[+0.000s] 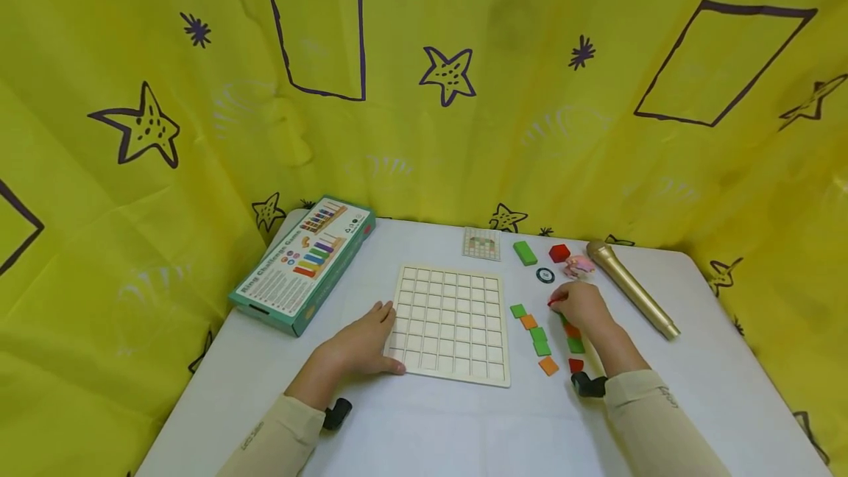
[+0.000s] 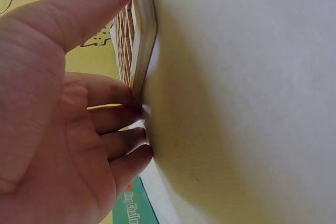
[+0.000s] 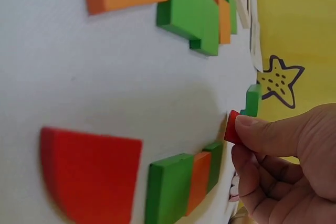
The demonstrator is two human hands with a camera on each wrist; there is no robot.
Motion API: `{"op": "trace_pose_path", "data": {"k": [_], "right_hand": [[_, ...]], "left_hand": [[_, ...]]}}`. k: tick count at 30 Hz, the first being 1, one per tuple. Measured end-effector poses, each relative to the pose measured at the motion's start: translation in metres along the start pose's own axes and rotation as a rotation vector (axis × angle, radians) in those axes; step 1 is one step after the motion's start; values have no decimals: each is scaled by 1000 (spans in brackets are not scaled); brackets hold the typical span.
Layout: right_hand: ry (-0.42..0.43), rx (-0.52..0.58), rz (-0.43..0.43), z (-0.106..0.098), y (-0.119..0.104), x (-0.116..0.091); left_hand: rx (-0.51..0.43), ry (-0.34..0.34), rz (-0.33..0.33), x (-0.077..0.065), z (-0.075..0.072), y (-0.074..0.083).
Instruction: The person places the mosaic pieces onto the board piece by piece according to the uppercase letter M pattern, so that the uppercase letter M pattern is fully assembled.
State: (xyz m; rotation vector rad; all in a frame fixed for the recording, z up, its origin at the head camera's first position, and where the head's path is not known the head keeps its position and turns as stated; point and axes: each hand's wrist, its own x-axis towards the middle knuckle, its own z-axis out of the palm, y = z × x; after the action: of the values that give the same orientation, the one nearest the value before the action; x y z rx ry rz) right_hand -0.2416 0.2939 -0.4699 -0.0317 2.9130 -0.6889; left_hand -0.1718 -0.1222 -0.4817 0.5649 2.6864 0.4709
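Note:
A pale wooden grid board (image 1: 450,321) with square cells lies flat on the table. My left hand (image 1: 361,341) rests at its near left corner, thumb (image 2: 100,3) on the near edge and fingertips by the left side. Between thumb and forefinger, my right hand (image 1: 586,309) pinches a small red piece (image 3: 231,127), close over the table. Under and beside that hand runs a column of green, orange and red tiles, with a rounded red piece (image 3: 92,174) nearest. Left of it stands a second column of green tiles (image 1: 539,335) and orange tiles (image 1: 548,366).
Behind the board lies a small pattern card (image 1: 481,244). A green block (image 1: 525,253), a red block (image 1: 559,253), a round dark token (image 1: 545,275) and a pink figure (image 1: 579,266) sit back right. A gold microphone (image 1: 632,289) lies right; a game box (image 1: 301,263) lies left.

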Motion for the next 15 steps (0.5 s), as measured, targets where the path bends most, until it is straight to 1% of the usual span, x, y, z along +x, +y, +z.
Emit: {"op": "trace_pose_path", "data": {"k": [5, 15], "right_hand": [[-8, 11, -25, -4, -13, 4], [17, 4, -117, -7, -55, 19]], "left_hand": [[-4, -5, -4, 1, -1, 1], [-10, -10, 1, 0, -2, 2]]}}
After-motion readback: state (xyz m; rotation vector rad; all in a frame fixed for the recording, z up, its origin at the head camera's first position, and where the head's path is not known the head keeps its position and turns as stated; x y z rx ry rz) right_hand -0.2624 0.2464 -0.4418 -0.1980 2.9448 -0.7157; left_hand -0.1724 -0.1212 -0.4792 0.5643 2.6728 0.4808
